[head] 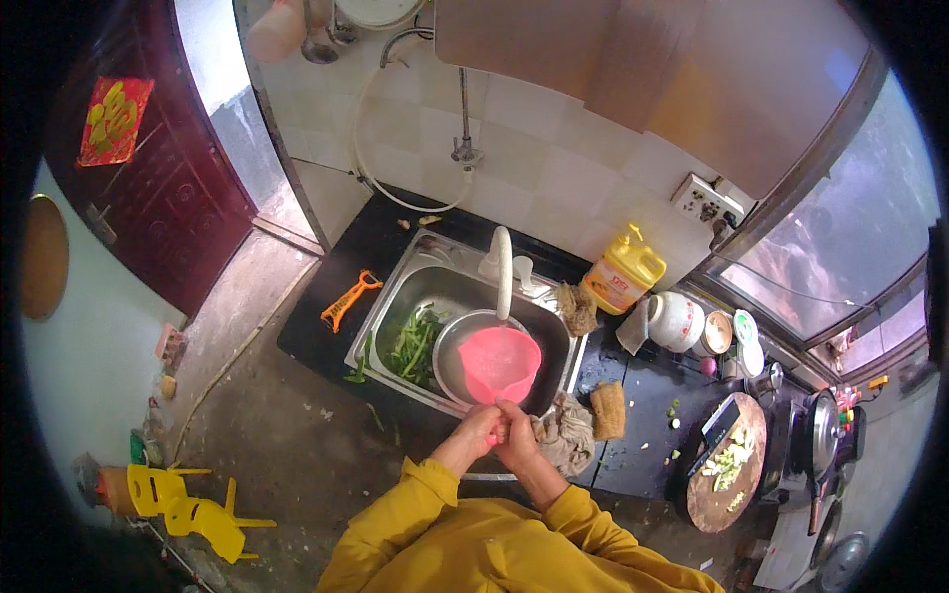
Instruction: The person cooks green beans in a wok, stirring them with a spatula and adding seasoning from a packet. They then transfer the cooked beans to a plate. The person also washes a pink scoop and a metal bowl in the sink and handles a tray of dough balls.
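A pink plastic dipper [500,363] is beneath the white faucet spout [503,274], over a stainless steel bowl [447,356] in the sink. My left hand [474,432] is closed around the dipper's handle, a bit of pink showing between the hands. Right beside it, my right hand [517,432] also grips the handle close to the dipper's rim. Green vegetable stems and leaves [415,345] lie in the left part of the metal sink [400,285]. A few leaves hang over the sink's left rim.
An orange peeler [350,300] lies left of the sink. To the right are a grey rag [571,434], a brown sponge [608,410] and a yellow detergent bottle [624,274]. Farther right, a cleaver [715,434] and chopped vegetables rest on a round chopping board [741,485].
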`<state>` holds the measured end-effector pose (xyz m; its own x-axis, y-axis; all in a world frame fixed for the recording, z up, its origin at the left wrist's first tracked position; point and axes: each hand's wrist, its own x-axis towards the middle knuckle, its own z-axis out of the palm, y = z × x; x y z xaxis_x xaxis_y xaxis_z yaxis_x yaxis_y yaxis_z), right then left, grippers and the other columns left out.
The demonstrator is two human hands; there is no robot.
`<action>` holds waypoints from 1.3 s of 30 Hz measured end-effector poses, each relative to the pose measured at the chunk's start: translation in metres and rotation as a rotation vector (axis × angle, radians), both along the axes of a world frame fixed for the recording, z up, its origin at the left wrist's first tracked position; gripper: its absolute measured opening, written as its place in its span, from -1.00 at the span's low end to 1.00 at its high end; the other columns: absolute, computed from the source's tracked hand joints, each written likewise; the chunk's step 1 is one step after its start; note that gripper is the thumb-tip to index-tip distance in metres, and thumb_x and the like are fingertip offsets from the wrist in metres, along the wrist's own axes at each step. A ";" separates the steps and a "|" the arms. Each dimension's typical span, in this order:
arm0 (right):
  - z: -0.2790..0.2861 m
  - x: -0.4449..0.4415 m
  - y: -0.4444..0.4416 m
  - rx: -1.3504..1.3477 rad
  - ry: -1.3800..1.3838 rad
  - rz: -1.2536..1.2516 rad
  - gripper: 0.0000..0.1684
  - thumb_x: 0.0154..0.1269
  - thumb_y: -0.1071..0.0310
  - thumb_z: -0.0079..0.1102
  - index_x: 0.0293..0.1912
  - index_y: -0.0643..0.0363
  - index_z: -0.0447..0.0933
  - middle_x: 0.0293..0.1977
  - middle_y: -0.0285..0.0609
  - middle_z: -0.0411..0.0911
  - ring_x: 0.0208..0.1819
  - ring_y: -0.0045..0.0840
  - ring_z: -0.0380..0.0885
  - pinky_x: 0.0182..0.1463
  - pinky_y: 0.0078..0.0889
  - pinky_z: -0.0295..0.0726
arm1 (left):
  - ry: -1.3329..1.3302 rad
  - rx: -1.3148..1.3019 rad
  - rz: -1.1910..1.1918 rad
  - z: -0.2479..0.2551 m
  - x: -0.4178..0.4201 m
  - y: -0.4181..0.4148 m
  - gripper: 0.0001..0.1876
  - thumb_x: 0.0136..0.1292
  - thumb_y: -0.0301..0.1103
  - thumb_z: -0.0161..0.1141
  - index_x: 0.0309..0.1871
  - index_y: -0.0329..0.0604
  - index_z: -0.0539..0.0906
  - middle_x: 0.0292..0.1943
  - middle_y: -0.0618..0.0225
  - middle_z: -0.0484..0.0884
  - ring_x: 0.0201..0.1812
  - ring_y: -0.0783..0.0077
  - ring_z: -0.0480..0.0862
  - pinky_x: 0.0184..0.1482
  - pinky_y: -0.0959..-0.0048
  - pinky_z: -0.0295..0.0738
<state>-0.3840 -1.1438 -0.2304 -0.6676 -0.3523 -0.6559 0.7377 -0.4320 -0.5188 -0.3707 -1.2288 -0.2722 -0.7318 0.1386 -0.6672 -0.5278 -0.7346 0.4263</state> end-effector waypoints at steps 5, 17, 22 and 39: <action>-0.041 -0.005 0.014 -0.108 -0.002 0.037 -0.79 0.22 0.21 0.12 -0.33 0.16 0.52 -0.45 -0.25 0.56 -0.45 -0.53 0.52 -0.36 -0.50 0.49 | -0.014 -0.054 -0.005 0.002 -0.001 0.003 -0.91 0.19 -0.41 -0.01 -0.44 -0.07 0.45 -0.64 0.45 0.41 -0.71 0.54 0.34 -0.74 0.56 0.15; -0.016 0.002 -0.002 0.020 -0.052 -0.032 -0.79 0.17 0.17 0.11 -0.52 0.00 0.46 -0.62 -0.39 0.47 -0.63 -0.63 0.40 -0.55 -0.55 0.38 | 0.038 -0.069 -0.002 0.005 0.007 0.001 -0.87 0.22 -0.44 -0.03 -0.47 -0.13 0.45 -0.62 0.42 0.43 -0.72 0.57 0.35 -0.75 0.61 0.13; -0.033 0.004 0.003 0.097 -0.005 -0.039 -0.78 0.15 0.18 0.11 -0.56 -0.02 0.43 -0.67 -0.43 0.43 -0.68 -0.65 0.34 -0.59 -0.57 0.32 | 0.035 -0.124 -0.002 0.006 0.005 0.002 -0.86 0.21 -0.44 -0.01 -0.48 -0.11 0.48 -0.64 0.44 0.44 -0.75 0.61 0.35 -0.77 0.61 0.13; -0.002 0.007 -0.008 0.065 -0.025 -0.071 -0.71 0.15 0.19 0.10 -0.64 -0.05 0.35 -0.77 -0.44 0.31 -0.81 -0.65 0.18 -0.73 -0.58 0.13 | 0.054 -0.196 -0.027 -0.014 0.007 0.007 -0.93 0.24 -0.33 0.05 -0.36 -0.04 0.50 -0.62 0.54 0.43 -0.72 0.63 0.36 -0.77 0.62 0.13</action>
